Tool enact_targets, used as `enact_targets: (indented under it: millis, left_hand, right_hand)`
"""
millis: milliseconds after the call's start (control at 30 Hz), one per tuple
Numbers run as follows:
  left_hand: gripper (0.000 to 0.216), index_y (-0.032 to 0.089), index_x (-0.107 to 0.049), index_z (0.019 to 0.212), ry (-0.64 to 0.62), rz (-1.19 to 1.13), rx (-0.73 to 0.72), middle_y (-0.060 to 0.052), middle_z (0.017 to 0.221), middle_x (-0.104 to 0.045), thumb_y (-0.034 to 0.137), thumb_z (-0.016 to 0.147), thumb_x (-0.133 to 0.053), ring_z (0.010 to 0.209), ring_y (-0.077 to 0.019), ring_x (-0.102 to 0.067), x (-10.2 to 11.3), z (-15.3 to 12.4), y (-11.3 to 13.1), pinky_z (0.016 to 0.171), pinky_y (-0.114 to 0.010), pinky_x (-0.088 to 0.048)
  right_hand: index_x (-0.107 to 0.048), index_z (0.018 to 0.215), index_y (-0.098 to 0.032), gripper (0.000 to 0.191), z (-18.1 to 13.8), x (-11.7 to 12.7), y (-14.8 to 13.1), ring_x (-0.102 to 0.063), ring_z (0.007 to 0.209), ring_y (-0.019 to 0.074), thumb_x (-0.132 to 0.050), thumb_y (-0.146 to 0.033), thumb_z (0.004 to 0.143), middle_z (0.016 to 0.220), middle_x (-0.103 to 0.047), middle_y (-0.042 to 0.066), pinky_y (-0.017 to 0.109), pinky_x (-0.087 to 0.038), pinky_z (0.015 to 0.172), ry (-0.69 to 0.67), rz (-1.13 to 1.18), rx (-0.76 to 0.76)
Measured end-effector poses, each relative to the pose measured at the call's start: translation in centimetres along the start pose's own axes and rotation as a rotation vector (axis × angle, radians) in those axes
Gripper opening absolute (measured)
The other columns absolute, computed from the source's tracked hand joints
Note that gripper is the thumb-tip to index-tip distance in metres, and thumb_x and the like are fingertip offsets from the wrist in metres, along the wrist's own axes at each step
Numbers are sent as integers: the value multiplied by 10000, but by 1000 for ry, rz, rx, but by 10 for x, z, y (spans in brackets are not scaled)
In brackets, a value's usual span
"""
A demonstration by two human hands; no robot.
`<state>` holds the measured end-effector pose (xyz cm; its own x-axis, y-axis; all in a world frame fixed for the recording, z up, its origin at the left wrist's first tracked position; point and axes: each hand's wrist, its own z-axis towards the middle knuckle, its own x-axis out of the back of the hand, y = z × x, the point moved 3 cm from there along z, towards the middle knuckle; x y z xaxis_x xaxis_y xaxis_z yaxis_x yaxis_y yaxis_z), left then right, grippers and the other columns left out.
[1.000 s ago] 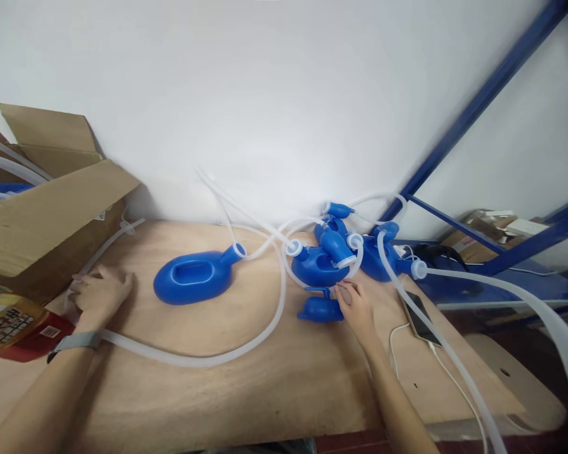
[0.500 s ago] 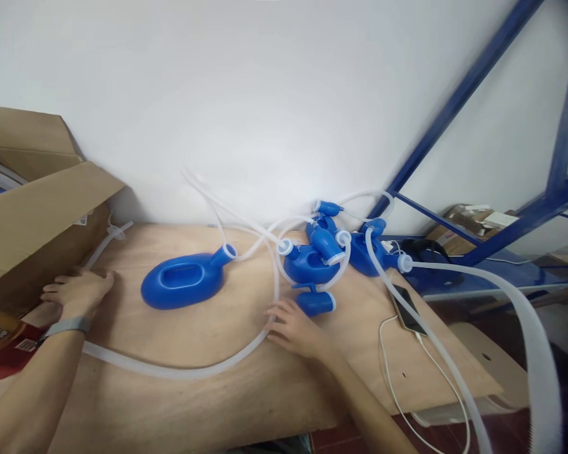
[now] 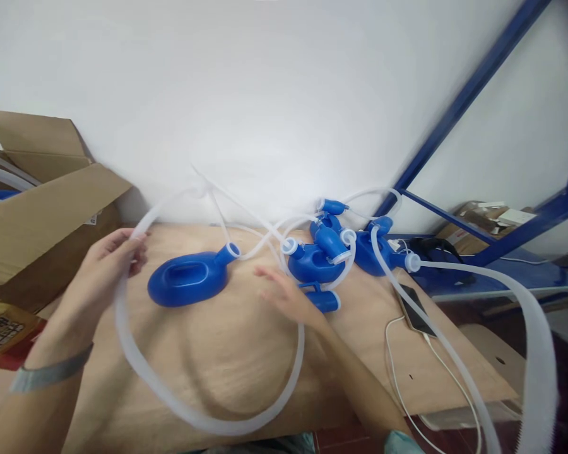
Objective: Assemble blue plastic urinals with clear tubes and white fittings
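Note:
My left hand (image 3: 108,261) is closed around a translucent white hose (image 3: 208,425), lifted off the table near one end. From there the hose loops down toward me and curves back up to my right hand (image 3: 286,296). That hand is open, its fingers stretched and slightly blurred, over the hose's far part; whether it touches the hose I cannot tell. Between the hands lies a blue plastic bottle (image 3: 187,280) with a moulded handle hole and an angled, white-rimmed neck. Just beyond my right hand is a small blue cup-like piece (image 3: 327,301) with a side handle.
Several more blue bottles (image 3: 315,268) with hoses crowd the back right. A cardboard box (image 3: 52,214) with hoses inside stands at left, a red and yellow package (image 3: 9,328) before it. On the right are a phone (image 3: 415,309) with a white cable and a blue metal frame (image 3: 464,107).
My left hand has taken hold of the hose by the box and raised it toward the middle. The hose has bent into a deeper loop. My right hand's fingers have lifted and straightened.

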<state>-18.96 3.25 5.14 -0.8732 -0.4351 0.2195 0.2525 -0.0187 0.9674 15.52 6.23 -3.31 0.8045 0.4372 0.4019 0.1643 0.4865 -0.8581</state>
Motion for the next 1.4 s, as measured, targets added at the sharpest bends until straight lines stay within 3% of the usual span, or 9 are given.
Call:
enact_targets:
  millis: [167, 300, 433, 567, 700, 800, 900, 1067, 1400]
  left_hand:
    - [403, 202, -667, 1065, -382, 191, -220, 30, 633, -590, 581, 946, -593, 525, -152, -544, -76, -86, 19, 498, -249, -417]
    - [332, 222, -678, 1213, -407, 337, -468, -45, 935, -785, 444, 1036, -506, 763, -222, -740, -106, -126, 1, 674, -306, -545]
    - [387, 214, -662, 1337, -491, 452, -560, -81, 1095, -813, 421, 1076, -464, 880, -258, -786, -113, -138, -18, 741, -332, -580]
    - [460, 236, -754, 1148, -575, 526, -591, -80, 1179, -784, 466, 1113, -357, 1049, -252, -755, -109, -106, -27, 905, -347, -575]
    - [595, 162, -705, 1302, -139, 805, -613, -186, 1360, -693, 594, 1062, -374, 1266, -381, -646, -88, -30, -42, 1071, -505, -494]
    - [669, 129, -695, 1320, -202, 938, -556, -211, 1339, -689, 626, 1043, -344, 1254, -408, -637, -77, 20, -64, 1049, -528, -490]
    - [707, 164, -713, 1298, -431, 922, -559, -169, 1238, -732, 727, 973, -435, 1131, -369, -682, -72, 47, -83, 986, -460, -511]
    - [761, 223, -723, 1290, -534, 837, -524, -126, 1218, -767, 810, 819, -608, 1103, -341, -697, -66, 62, -95, 934, -380, -504]
    - [721, 179, -754, 1071, -704, 983, -447, -143, 953, -785, 829, 771, -670, 870, -320, -721, -66, 78, -85, 734, -322, -465]
  right_hand:
    - [-365, 1584, -352, 750, 60, 5, -38, -691, 1261, 247, -677, -609, 952, 1475, -628, 83, 475, -576, 1079, 233, 660, -106]
    - [-521, 1264, -277, 378, 88, 11, -64, -759, 1007, 208, -607, -547, 1014, 1176, -703, 56, 343, -652, 794, 309, 1008, -311]
    - [-467, 1064, -265, 295, 97, 6, -58, -538, 535, 82, -582, -535, 1030, 842, -599, -40, 171, -377, 437, 127, 914, -453]
    - [-412, 1128, -295, 294, 105, 13, -23, -359, 468, 79, -603, -491, 1022, 707, -485, -111, 185, -268, 472, 82, 243, -456]
    - [-492, 1074, -240, 238, 115, 33, -10, -561, 680, 168, -494, -478, 1083, 703, -555, -54, 270, -412, 683, -6, -392, -391]
    - [-543, 1019, -224, 331, 121, 39, -14, -646, 853, 216, -419, -518, 1110, 873, -682, 34, 310, -441, 805, -88, -605, -325]
    - [-588, 1031, -204, 336, 131, 32, -14, -667, 927, 233, -440, -495, 1113, 1017, -729, 94, 318, -449, 846, -179, -733, -220]
    - [-626, 1138, -206, 327, 149, 3, 3, -693, 922, 223, -454, -484, 1117, 1058, -743, 81, 310, -477, 832, -437, -750, 44]
    - [-510, 1534, -194, 467, 136, -20, 46, -594, 1378, 298, -438, -364, 1104, 1526, -595, 171, 519, -470, 1169, -311, -622, 342]
